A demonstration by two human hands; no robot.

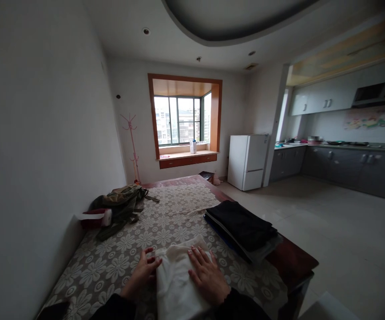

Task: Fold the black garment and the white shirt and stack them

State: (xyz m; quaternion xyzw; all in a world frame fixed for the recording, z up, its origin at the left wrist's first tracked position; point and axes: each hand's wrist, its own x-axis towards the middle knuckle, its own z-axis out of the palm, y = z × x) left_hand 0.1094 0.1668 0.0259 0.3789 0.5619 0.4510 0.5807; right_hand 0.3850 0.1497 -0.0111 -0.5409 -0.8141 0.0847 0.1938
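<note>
A folded white cloth (pixel 172 284), perhaps a garment, lies in front of me on a flower-patterned tablecloth (pixel 115 266). My right hand (pixel 208 275) rests flat on its upper right part, fingers spread. At the cloth's left edge is my left hand (pixel 144 272), its fingers slightly bent and apart, with the tips touching or very near the edge. To the right of the white cloth sits a stack of dark folded clothes (pixel 240 226), black on top with grey and blue layers beneath.
An olive-green backpack (pixel 122 200) and a dark red tissue box (pixel 95 218) stand along the wall on the left. The wooden table's corner (pixel 299 258) shows at right. Farther off are a pink coat rack (pixel 132 142), a white fridge (pixel 248 162) and kitchen cabinets (pixel 342 171).
</note>
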